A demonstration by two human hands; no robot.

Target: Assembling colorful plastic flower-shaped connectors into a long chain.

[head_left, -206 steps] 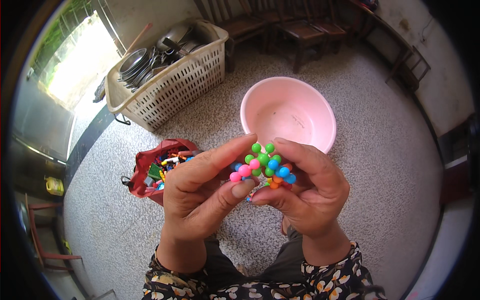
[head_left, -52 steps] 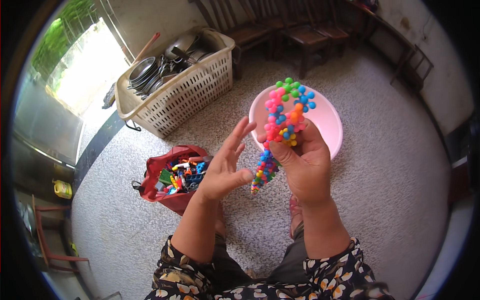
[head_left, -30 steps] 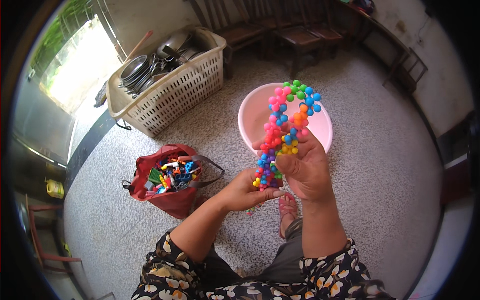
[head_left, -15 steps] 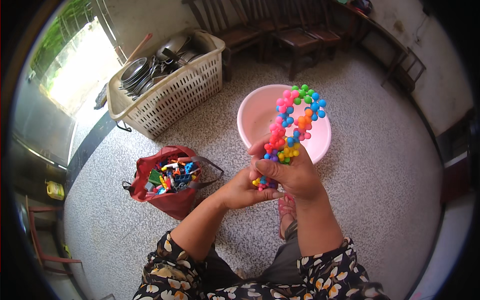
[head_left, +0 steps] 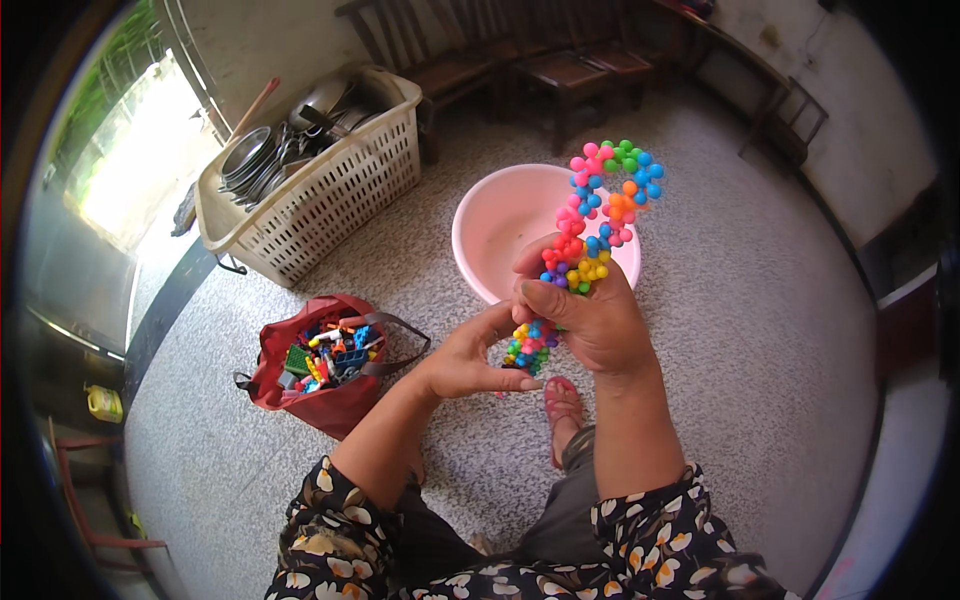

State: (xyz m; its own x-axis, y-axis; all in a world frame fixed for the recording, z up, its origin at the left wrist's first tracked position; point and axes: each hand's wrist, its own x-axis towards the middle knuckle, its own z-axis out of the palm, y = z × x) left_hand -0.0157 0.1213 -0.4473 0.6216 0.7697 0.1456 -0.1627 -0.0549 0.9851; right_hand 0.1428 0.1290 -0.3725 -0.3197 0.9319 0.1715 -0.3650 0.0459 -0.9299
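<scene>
A chain of linked knobbly plastic toy pieces (head_left: 622, 203) in pink, green, blue, orange, red and yellow rises in a loop in front of me. My right hand (head_left: 598, 325) is closed around its middle, with the thumb pressed over the front. Below that grip, the multicoloured lower part of the chain lies in the curve of my left hand (head_left: 467, 358). The left thumb stretches beneath this end, while the other fingers reach behind it and are partly hidden. Behind the chain, a pink basin (head_left: 490, 235) stands on the floor.
To the left, a red bag (head_left: 300, 405) holds mixed toy blocks (head_left: 335, 355). Beyond it stands a white slatted basket (head_left: 335, 170) full of metal pans (head_left: 250, 160). Wooden chairs (head_left: 560, 75) line the back wall. My sandalled foot (head_left: 564, 410) is below my hands.
The chain's loop has risen slightly and shifted right. More of its lower end shows between my hands, and the gap between them has widened. The room has shifted a little left in view.
</scene>
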